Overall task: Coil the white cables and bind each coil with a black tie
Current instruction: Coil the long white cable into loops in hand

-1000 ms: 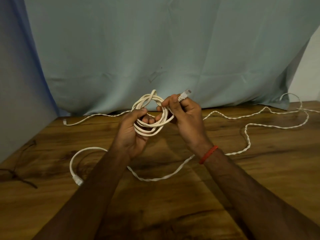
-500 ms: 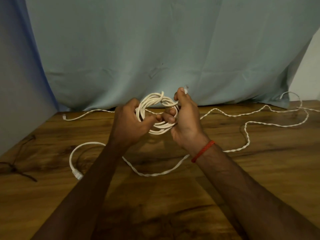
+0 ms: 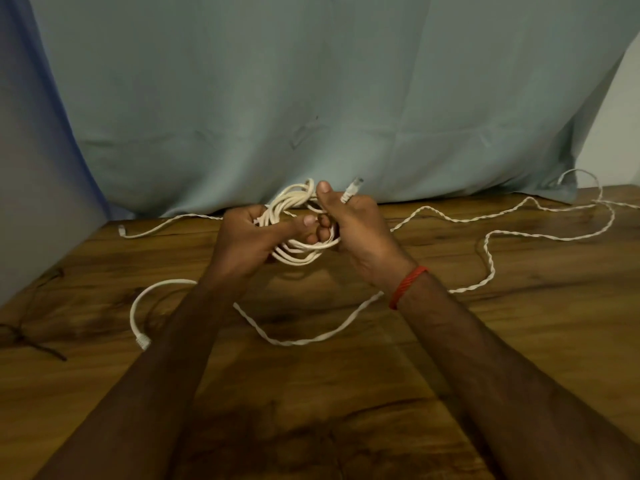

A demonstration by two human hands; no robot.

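Above the middle of the brown wooden worktop (image 3: 349,403), both hands hold a coil of smooth white round cable (image 3: 297,253) up off the surface. The left hand (image 3: 246,241) has its fingers curled round the coil's left side, with the thumb stretched across the loops toward the other hand. The right hand (image 3: 358,227) grips the coil's right side with its thumb upright. The cable's clear end plug (image 3: 353,189) sticks up from between its fingers. A red thread bracelet (image 3: 408,286) circles the right wrist.

A loose twisted white cable (image 3: 489,251) snakes over the right half of the worktop, passes under the right forearm and curves back to the left forearm. Near the left forearm, a second smooth white cable (image 3: 156,285) lies in an open arc that ends in a ribbed plug (image 3: 142,341). At the back left, a thin white lead (image 3: 156,230) lies along the worktop's far edge. Thin black ties (image 3: 33,342) lie at the left edge, well apart from the hands and too dim to count. A pale blue-green cloth (image 3: 311,98) hangs behind the worktop.
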